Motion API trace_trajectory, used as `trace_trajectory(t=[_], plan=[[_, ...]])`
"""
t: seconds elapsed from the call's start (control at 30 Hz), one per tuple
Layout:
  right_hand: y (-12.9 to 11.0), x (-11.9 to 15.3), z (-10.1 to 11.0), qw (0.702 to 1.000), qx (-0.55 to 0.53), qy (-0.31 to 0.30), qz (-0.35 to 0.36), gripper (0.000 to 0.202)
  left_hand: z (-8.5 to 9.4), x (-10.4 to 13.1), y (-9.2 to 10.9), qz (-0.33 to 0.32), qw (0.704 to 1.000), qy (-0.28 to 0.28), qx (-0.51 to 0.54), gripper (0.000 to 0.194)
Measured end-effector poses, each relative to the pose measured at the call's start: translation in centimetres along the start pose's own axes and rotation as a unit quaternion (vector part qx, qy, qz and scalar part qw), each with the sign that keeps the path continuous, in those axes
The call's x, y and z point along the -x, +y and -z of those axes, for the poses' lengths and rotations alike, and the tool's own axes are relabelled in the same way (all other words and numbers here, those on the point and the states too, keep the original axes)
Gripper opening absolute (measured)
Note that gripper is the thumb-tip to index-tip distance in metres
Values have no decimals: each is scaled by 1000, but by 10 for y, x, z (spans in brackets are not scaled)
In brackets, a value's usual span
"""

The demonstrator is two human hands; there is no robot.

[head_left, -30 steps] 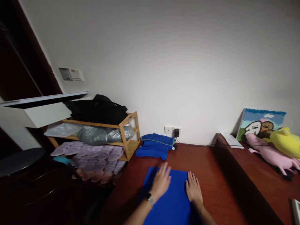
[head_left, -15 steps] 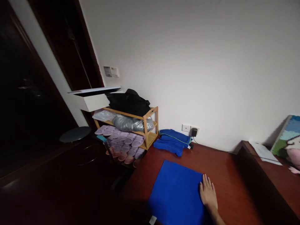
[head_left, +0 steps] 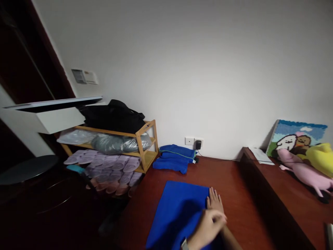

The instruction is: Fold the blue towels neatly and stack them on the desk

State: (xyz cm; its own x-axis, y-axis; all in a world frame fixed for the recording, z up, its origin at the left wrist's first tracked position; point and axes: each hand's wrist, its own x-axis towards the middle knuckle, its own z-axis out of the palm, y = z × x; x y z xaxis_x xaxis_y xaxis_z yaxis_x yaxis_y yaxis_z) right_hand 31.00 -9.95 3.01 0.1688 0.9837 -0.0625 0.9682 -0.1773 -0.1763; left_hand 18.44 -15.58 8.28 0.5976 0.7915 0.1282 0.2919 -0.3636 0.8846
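Note:
A blue cloth [head_left: 179, 198] lies spread flat on the reddish-brown table. My right hand [head_left: 215, 201] rests palm down on its right edge, near the far corner, with fingers stretched out. Over my right wrist crosses my left hand [head_left: 208, 224], its fingers curled towards the thumb and slightly blurred. Whether anything sits inside that curl is hidden. A watch [head_left: 184, 244] is on my left wrist. The shadow of my left arm falls across the cloth. Beyond it, against the wall, another blue cloth [head_left: 173, 159] with green edging lies bunched up.
A wooden rack [head_left: 140, 146] with lilac slippers [head_left: 114, 163] and a black bag [head_left: 114, 116] stands left of the table [head_left: 226, 173]. A plug [head_left: 198, 144] sits in the wall socket. On the raised ledge at right are papers [head_left: 261, 155] and a pink plush toy [head_left: 304, 170].
My left hand has come into view from below and now lies over my right wrist. My right hand stays flat on the cloth's edge. The view has swung right, showing more plush toys.

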Motion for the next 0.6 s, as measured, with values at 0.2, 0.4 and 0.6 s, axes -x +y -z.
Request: trace_trajectory(t=[0.2,0.4,0.6], plan=[[1,-1,3,1000,-25,3,9,65,39,-55,-46,-9,964,94,-248,49],[0,-2,2,1000,-18,13,2,66,51,-54,-98,-18,925,28,-377,61],[0,-3,-3,999,-33,25,-2,66,116,-27,-136,49,904,51,-421,68]])
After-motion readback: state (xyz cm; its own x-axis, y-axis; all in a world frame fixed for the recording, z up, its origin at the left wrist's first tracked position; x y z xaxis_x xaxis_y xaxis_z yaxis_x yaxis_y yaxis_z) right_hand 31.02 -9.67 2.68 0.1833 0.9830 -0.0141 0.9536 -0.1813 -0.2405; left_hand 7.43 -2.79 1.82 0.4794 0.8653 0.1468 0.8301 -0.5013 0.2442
